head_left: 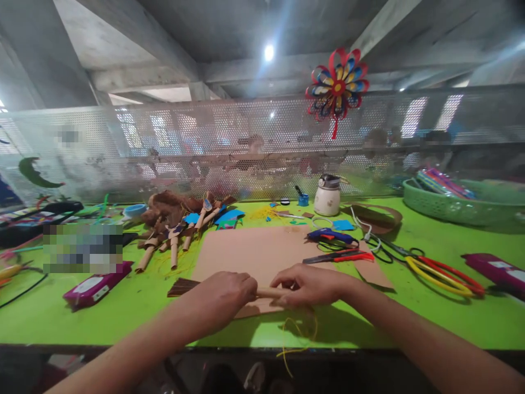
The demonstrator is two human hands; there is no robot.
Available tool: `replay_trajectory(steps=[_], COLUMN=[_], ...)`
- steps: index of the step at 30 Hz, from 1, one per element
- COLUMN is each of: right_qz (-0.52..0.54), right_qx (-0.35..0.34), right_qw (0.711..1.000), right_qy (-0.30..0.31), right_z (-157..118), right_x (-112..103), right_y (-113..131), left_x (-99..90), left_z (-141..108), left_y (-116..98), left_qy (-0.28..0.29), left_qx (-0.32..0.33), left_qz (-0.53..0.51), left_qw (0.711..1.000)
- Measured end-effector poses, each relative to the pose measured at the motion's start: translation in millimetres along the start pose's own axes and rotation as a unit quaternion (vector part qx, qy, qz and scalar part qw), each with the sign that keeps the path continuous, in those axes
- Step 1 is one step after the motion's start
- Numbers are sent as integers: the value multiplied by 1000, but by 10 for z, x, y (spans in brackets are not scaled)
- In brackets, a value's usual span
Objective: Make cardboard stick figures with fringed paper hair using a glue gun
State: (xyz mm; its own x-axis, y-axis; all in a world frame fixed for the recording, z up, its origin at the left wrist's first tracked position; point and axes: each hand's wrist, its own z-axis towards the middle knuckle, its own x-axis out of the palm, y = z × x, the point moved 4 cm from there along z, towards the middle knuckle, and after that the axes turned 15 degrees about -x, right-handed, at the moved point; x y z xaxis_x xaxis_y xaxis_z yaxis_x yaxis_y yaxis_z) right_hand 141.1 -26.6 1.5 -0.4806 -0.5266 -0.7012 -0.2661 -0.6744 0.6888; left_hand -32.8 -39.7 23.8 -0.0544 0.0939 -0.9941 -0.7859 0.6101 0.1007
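Observation:
Between my hands lies a small brown paper broom, its tan rolled-paper handle (268, 293) pointing right and its dark fringed end (182, 287) sticking out to the left. My left hand (229, 293) is closed round the broom near the fringe and covers its middle. My right hand (305, 284) pinches the handle's right end between thumb and fingers. Both hands are just over a sheet of tan cardboard (241, 249) on the green table (156, 317). Yellow string (301, 334) dangles below my right hand over the table's front edge.
Similar paper brooms (174, 249) lie back left. Right of the cardboard are a blue glue gun (334, 236), red-handled scissors (348, 255) and larger yellow-and-red-handled scissors (443, 276). A white jar (327, 198) and green basket (443, 205) stand behind. Purple packs (96, 285) flank the workspace.

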Motion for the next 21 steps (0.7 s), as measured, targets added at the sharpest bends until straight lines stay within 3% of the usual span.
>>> replay_trajectory(steps=[4,8,13,16,21], right_qz=[-48,-31,-55,-87,-184], right_qx=[47,82,179,196,189], right_qw=[998,996,977,968,956], right_qy=[-12,-11,-98,-128,-129], right_z=[-232,-611,-1030,-1091,-1027], right_x=[-104,-306,-735,-851,-773], right_y=[-96,-205,-451,-582,-667], left_x=[75,146,164,154,315], left_z=[41,137,335,426,465], left_y=[95,163,179,206,378], left_qy=[5,20,45,14,-19], left_qx=[-15,-31,-52,-59,-93], left_qz=[-46,-84,-104,-108,-122], left_qw=[999,996,992,992,988])
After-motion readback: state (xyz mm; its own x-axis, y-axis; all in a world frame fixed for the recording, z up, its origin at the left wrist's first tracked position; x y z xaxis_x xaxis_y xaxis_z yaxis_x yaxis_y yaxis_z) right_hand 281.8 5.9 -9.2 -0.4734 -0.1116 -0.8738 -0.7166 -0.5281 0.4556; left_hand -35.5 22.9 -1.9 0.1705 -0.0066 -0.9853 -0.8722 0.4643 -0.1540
